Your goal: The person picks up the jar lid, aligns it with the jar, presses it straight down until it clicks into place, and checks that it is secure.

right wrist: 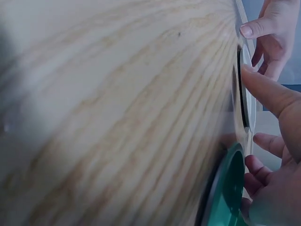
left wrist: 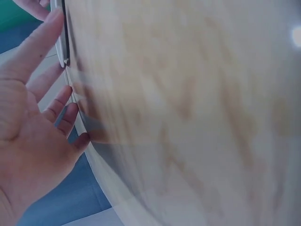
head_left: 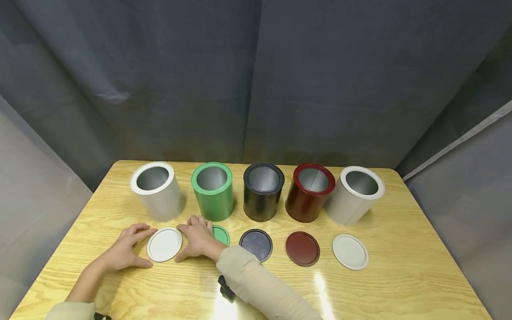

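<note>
a white lid point(head_left: 164, 244) lies on the table point(head_left: 400, 275), lower left of the frame, between the left hand point(head_left: 125, 250) and the right hand point(head_left: 198, 240), each with thumb and fingers spread wide; the right partly hides the green lid point(head_left: 222, 235)

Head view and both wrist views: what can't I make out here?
- Green lid: head view, its left side hidden by the right hand; right wrist view, cut off by the bottom edge.
- Dark lid: head view, lower left edge covered by the right sleeve.
- Leftmost white lid: left wrist view, cut off by the top edge.
- Tabletop: left wrist view, grain blurred.
</note>
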Motion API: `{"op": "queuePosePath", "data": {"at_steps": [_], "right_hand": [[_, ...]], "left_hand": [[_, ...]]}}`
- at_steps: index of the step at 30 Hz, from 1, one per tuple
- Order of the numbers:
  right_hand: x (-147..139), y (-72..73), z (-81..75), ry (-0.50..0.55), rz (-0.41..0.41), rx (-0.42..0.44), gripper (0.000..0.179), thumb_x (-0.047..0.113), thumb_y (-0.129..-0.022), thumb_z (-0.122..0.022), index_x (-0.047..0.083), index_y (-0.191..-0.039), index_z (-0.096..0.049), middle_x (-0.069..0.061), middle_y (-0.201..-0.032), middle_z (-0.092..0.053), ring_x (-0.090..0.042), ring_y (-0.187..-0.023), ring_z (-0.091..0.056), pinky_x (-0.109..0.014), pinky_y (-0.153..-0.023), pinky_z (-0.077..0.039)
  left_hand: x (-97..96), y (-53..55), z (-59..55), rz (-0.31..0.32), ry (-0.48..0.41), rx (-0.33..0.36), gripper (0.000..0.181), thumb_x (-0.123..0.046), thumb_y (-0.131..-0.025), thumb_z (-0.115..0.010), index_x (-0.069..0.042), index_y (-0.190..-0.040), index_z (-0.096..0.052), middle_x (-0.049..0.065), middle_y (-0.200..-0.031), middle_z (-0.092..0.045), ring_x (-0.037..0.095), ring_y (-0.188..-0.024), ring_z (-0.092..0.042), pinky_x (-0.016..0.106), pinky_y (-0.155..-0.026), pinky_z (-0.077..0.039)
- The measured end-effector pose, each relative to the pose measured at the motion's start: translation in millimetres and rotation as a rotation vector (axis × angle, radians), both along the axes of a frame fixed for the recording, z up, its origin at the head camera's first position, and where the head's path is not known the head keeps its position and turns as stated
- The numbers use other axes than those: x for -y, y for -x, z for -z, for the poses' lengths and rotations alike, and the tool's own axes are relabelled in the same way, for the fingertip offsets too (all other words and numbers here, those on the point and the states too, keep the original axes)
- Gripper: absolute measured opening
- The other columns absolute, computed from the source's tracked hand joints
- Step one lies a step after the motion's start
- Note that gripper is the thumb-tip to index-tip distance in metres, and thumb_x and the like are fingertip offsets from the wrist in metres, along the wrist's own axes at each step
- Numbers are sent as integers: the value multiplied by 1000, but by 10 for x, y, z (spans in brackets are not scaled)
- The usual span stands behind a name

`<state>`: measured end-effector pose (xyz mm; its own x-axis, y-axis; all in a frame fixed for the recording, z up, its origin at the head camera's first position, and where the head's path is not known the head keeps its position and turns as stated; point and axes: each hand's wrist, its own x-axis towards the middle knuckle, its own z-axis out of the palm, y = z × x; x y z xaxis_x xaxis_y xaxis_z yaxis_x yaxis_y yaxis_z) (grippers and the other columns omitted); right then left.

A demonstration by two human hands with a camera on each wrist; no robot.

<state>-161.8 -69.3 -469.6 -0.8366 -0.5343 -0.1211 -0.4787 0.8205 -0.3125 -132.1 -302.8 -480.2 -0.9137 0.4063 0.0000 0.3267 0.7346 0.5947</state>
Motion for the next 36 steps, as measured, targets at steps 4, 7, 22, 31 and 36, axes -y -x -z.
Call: {"op": "queuePosePath", "data": {"at_steps": [4, 7, 22, 31, 36], "right_hand": [[5, 5, 4, -20, 3, -8, 79, 58, -56, -78, 32, -127, -54, 8, -101, -42, -11, -91, -32, -26, -71, -24], [9, 6, 5, -23, 0, -15, 77, 57, -58, -77, 32, -126, -55, 8, -103, -42, -11, -92, -33, -26, -70, -24], [61, 3, 29, -11, 2, -4, 71, 53, -59, -78, 31, -124, -57, 9, -107, -46, -11, -94, -35, -26, -71, -25], [14, 30, 23, 78, -12, 20, 72, 50, -58, -80, 27, -123, -59, 11, -111, -50, -9, -95, -37, -26, -73, -25], [-5, 59, 21, 128, -40, 34, 74, 51, -60, -80, 24, -125, -57, 11, -110, -51, -8, -95, -39, -24, -71, -24]], "left_hand": [[-9, -8, 1, 0, 7, -12, 83, -37, -57, -83, -1, -125, -52, 21, -126, -37, 42, -112, -28, 63, -85, -26], [-13, -17, 7, -5, 12, -28, 82, -36, -58, -83, -1, -125, -53, 20, -125, -38, 41, -111, -29, 62, -84, -27], [-22, -31, 12, -5, 31, -86, 78, -39, -58, -81, -2, -122, -56, 18, -121, -43, 38, -108, -35, 61, -83, -30], [-19, -2, 13, 5, 48, -98, 78, -45, -57, -80, -4, -120, -59, 19, -121, -45, 39, -109, -37, 60, -83, -30], [10, 0, -11, 4, -3, -58, 79, -42, -56, -81, -2, -120, -58, 20, -121, -46, 41, -110, -35, 61, -84, -29]]}}
